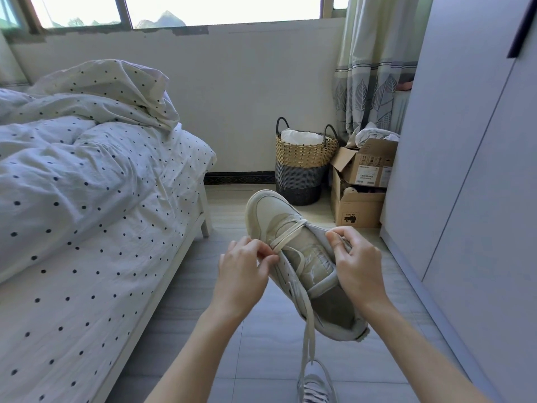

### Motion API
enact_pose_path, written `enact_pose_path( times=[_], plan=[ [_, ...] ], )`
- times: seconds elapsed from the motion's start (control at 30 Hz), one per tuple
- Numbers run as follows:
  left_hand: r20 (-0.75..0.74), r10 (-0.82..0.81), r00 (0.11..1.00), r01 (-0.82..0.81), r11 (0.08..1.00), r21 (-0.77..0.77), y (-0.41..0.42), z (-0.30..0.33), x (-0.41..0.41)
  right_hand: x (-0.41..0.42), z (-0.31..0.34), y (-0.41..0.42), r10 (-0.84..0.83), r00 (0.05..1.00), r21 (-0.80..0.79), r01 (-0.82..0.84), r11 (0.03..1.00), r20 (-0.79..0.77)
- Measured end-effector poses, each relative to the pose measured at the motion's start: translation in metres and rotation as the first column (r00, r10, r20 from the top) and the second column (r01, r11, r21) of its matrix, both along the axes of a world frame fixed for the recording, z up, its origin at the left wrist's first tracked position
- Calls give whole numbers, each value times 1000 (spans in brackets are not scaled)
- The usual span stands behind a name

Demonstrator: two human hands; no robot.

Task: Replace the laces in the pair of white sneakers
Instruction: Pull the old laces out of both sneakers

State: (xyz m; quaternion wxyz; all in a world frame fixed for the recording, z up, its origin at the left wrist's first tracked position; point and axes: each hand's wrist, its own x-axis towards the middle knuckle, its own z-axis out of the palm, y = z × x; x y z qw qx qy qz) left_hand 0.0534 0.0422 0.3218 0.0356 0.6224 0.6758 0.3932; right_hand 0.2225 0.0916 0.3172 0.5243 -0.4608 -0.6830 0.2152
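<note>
I see the white sneaker (pixel 293 257) held up in the air at mid-frame, toe pointing far, heel near, its upper smooth and cream-toned with a padded tongue and a soft grey lining at the collar. A flat, woven off-white lace (pixel 286 238) crosses the lowest eyelets, and one loose end hangs straight down from the near left side toward the floor. Directly below, at the near edge, sits the second sneaker (pixel 316 385) on pale floor tiles (pixel 261 359) (only partly in frame).

To the left is a bed (pixel 87 228) with crumpled white bedding dotted in dark spots. Far off by the wall stands a round woven basket (pixel 302 170), tan above and grey below, with stacked cardboard boxes (pixel 360 184) just beside it and a tall pale wardrobe (pixel 465 170) on the right.

My left hand (pixel 242 271) pinches the lace at the left eyelet row, fingers curled tight. My right hand (pixel 356 263) clamps the shoe's right side, thumb pressed onto the upper edge.
</note>
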Motion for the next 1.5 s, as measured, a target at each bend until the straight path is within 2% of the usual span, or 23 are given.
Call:
enact_pose_path(
  times=[0.13,0.17,0.2,0.23,0.27,0.3,0.33,0.37,0.4,0.47,0.53,0.6,0.63,0.67,0.73,0.83,0.97,1.03,1.13,1.23,1.33,1.5],
  plan=[
    [-7,25,1000,-25,1000,19,-1,2,-2,1,-1,2,-1,1000,-9,1,1000,5],
    [60,33,998,-36,998,43,-1,5,-4,1,-2,3,-8,1000,-14,8,1000,-1],
    [188,45,981,-61,995,79,-2,10,-5,3,-3,4,-16,1000,-20,16,1000,-7],
    [379,46,924,-97,989,116,-3,16,-8,4,-3,5,-24,1000,-28,24,999,-14],
    [613,11,790,-130,980,150,-5,23,-11,6,-4,6,-32,999,-38,31,999,-21],
    [818,-62,571,-147,973,177,-8,31,-14,7,-6,8,-40,999,-49,38,998,-23],
    [927,-134,351,-161,966,201,-10,36,-17,10,-8,9,-50,999,-62,48,997,-18],
    [959,-165,229,-186,960,210,-12,39,-21,12,-11,11,-60,998,-75,59,995,-6],
    [966,-157,205,-208,957,200,-14,40,-23,14,-14,13,-69,998,-87,70,994,10],
    [957,-87,278,-228,962,153,-14,37,-27,18,-18,16,-83,996,-102,87,991,44],
    [883,26,468,-187,980,71,-12,30,-27,18,-19,16,-84,995,-100,89,991,58],
    [676,88,731,-117,993,-3,-8,21,-25,17,-17,15,-76,996,-82,80,993,47],
    [549,75,833,-78,997,-19,-6,16,-24,16,-15,14,-73,997,-69,75,995,35],
    [429,50,902,-37,999,-38,-4,12,-22,15,-13,13,-68,997,-54,69,996,24],
    [241,-12,970,36,995,-97,-4,5,-16,12,-9,9,-48,999,-29,48,998,2],
    [90,-70,993,81,989,-123,-2,0,-9,5,-4,4,-7,1000,-5,7,1000,-12],
    [65,-93,994,92,996,22,-2,1,-5,-1,1,0,27,999,19,-26,999,-19],
    [148,-108,983,96,992,82,-3,6,-4,-1,2,-1,31,999,21,-30,999,-24],
    [443,-132,887,69,985,156,-8,19,-6,-1,-2,0,8,1000,31,-9,999,20],
    [511,-118,852,53,989,141,-14,29,-14,0,-5,2,-18,994,73,10,997,105],
    [418,-59,907,33,997,68,-16,26,-11,0,-5,1,-12,989,110,-4,994,146],
    [204,-31,979,0,988,152,-9,15,-4,-9,-4,-7,71,971,212,-121,970,228]
  ],
)
